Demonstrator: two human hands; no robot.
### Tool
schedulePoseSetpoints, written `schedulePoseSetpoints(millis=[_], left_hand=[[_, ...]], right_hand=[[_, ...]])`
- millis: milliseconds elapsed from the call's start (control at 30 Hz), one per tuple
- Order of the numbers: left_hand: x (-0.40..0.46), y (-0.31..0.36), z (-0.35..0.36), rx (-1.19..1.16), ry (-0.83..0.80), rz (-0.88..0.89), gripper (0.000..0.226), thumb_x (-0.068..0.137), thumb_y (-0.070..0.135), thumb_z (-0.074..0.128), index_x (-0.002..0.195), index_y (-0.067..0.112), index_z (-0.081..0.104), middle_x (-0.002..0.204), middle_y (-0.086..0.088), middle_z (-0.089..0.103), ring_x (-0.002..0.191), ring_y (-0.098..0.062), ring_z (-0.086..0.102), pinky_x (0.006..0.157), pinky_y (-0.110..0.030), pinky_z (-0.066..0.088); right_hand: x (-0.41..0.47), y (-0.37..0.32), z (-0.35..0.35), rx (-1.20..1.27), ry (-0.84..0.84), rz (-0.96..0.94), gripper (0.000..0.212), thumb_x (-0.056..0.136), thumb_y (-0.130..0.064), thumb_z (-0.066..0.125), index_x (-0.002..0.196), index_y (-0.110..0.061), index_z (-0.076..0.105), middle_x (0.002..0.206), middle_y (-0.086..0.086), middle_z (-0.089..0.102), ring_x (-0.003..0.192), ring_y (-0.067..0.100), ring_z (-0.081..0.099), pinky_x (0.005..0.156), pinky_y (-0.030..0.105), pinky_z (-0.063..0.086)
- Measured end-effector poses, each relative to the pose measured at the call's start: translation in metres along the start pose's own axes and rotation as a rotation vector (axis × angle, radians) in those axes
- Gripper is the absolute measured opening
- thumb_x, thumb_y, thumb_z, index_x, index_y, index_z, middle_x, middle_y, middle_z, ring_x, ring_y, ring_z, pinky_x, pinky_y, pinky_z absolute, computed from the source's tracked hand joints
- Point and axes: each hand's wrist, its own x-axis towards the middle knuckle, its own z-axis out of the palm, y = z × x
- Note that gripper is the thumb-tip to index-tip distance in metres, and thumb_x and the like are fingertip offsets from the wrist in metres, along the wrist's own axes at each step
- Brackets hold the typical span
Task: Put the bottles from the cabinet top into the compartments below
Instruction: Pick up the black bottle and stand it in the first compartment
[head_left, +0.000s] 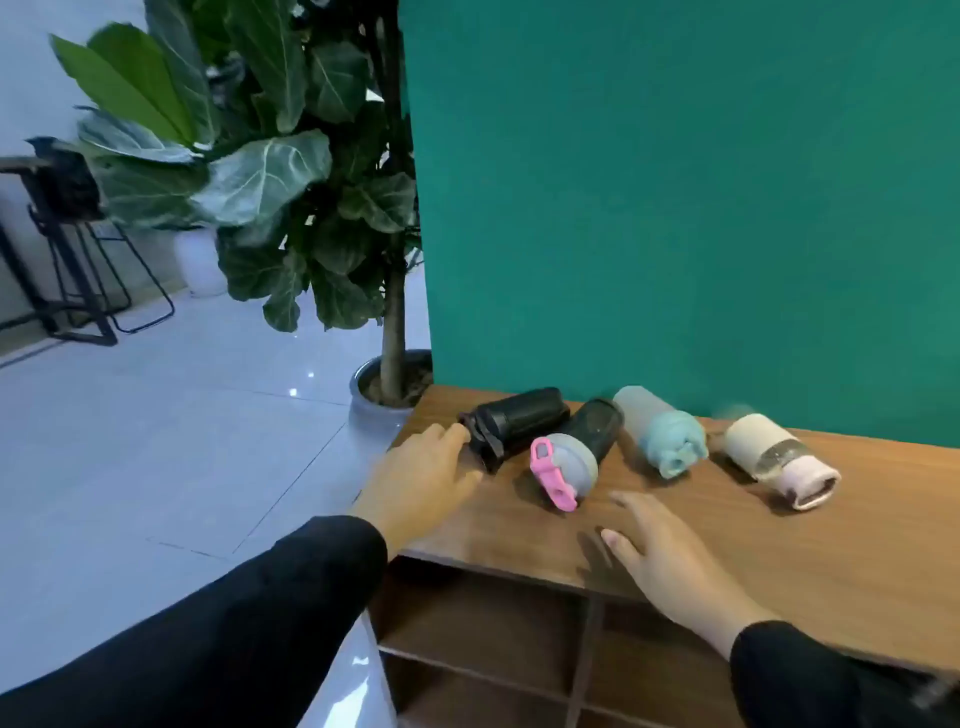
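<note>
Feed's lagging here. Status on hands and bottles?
Left hand open, fingertips at all-black bottle. Right hand open, empty. Four bottles lying on wooden cabinet top. Nothing blocking.

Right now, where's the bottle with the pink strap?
Head view: the bottle with the pink strap lies on its side on the cabinet top, between the all-black bottle and the teal bottle.

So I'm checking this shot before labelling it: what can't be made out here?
- Compartments: head view, mostly cut off by the bottom edge and hidden behind the right hand; contents unclear.
- Black bottle: the left hand reaches its lid; contact blurred.
- Cream bottle: motion blur smears its far end.
- Cabinet top: right end cut off by the frame.
</note>
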Motion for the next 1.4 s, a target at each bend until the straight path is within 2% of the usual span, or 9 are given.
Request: schedulePoseSetpoints(millis=[300, 467, 633, 800, 900, 1000, 1100, 1200, 1400], left_hand=[[0.081, -0.020, 0.071, -0.683, -0.014, -0.468, 0.093, 0.085, 0.048, 0.072, 0.158, 0.017, 0.022, 0.159, -0.010, 0.040, 0.137, -0.030, 0.049, 0.107, -0.037, 0.043], [0.137, -0.028, 0.093, -0.825, -0.063, -0.483, 0.111, 0.075, 0.051, 0.081, 0.159, 0.017, 0.016, 0.160, -0.010, 0.038, 0.141, -0.030, 0.043, 0.110, -0.039, 0.040], [0.150, -0.036, 0.110, -0.888, -0.074, -0.421, 0.099, 0.077, 0.047, 0.082, 0.155, 0.016, 0.029, 0.157, -0.007, 0.042, 0.135, -0.024, 0.046, 0.098, -0.030, 0.040], [0.122, -0.044, 0.108, -0.843, 0.090, -0.417, 0.089, 0.080, 0.039, 0.081, 0.152, 0.023, 0.031, 0.151, -0.007, 0.047, 0.124, -0.019, 0.054, 0.088, -0.025, 0.043], [0.088, -0.054, 0.078, -0.782, 0.175, -0.333, 0.086, 0.078, 0.037, 0.082, 0.148, 0.028, 0.033, 0.140, 0.000, 0.049, 0.097, 0.002, 0.063, 0.079, -0.016, 0.052], [0.044, -0.057, 0.020, -0.624, 0.206, -0.198, 0.084, 0.073, 0.034, 0.084, 0.142, 0.039, 0.036, 0.133, -0.001, 0.049, 0.100, -0.017, 0.062, 0.073, -0.032, 0.059], [-0.008, -0.046, -0.041, -0.360, 0.033, -0.045, 0.092, 0.071, 0.035, 0.084, 0.145, 0.045, 0.030, 0.121, 0.007, 0.046, 0.094, -0.013, 0.059, 0.067, -0.026, 0.055], [-0.060, -0.027, -0.063, -0.085, -0.152, 0.102, 0.102, 0.061, 0.047, 0.083, 0.142, 0.054, 0.021, 0.114, 0.018, 0.041, 0.090, -0.006, 0.057, 0.070, -0.021, 0.053], [-0.114, -0.023, 0.017, 0.006, -0.339, 0.286, 0.097, 0.068, 0.050, 0.075, 0.145, 0.052, 0.016, 0.128, 0.016, 0.038, 0.115, -0.008, 0.044, 0.090, -0.022, 0.045]], right_hand=[[-0.006, 0.023, 0.067, -0.373, 0.056, 0.031, 0.063, 0.093, -0.066, 0.032, 0.140, -0.030, 0.055, 0.153, -0.014, 0.046, 0.145, 0.007, 0.036, 0.120, 0.032, 0.028], [0.001, 0.026, 0.073, -0.414, 0.104, 0.035, 0.064, 0.089, -0.064, 0.034, 0.135, -0.029, 0.062, 0.148, -0.011, 0.053, 0.140, 0.009, 0.045, 0.117, 0.036, 0.034], [0.002, 0.024, 0.072, -0.453, 0.120, 0.042, 0.060, 0.090, -0.060, 0.041, 0.132, -0.025, 0.064, 0.145, -0.005, 0.057, 0.136, 0.013, 0.051, 0.115, 0.038, 0.037], [0.000, 0.020, 0.067, -0.440, 0.106, 0.054, 0.067, 0.091, -0.067, 0.030, 0.137, -0.028, 0.059, 0.150, -0.010, 0.051, 0.142, 0.009, 0.041, 0.119, 0.036, 0.031], [-0.004, 0.017, 0.065, -0.355, 0.114, 0.047, 0.069, 0.090, -0.070, 0.027, 0.137, -0.030, 0.058, 0.146, -0.013, 0.054, 0.139, 0.009, 0.044, 0.117, 0.034, 0.034], [-0.017, -0.003, 0.052, 0.091, 0.252, 0.040, 0.059, 0.084, -0.064, 0.044, 0.129, -0.029, 0.059, 0.127, -0.012, 0.057, 0.124, 0.013, 0.053, 0.104, 0.033, 0.044], [-0.042, -0.052, 0.047, 0.352, 0.287, -0.147, 0.055, 0.084, -0.056, 0.065, 0.132, -0.034, 0.053, 0.128, -0.023, 0.049, 0.127, -0.004, 0.045, 0.105, 0.012, 0.034], [-0.063, -0.097, 0.067, 0.373, 0.056, -0.284, 0.092, 0.076, -0.060, 0.074, 0.153, -0.031, 0.033, 0.154, -0.025, 0.029, 0.145, -0.006, 0.024, 0.112, 0.008, 0.019], [-0.088, -0.107, 0.151, 0.485, -0.116, -0.073, 0.093, 0.065, -0.040, 0.083, 0.142, -0.051, 0.031, 0.132, -0.028, 0.048, 0.126, -0.005, 0.046, 0.098, 0.021, 0.045]])
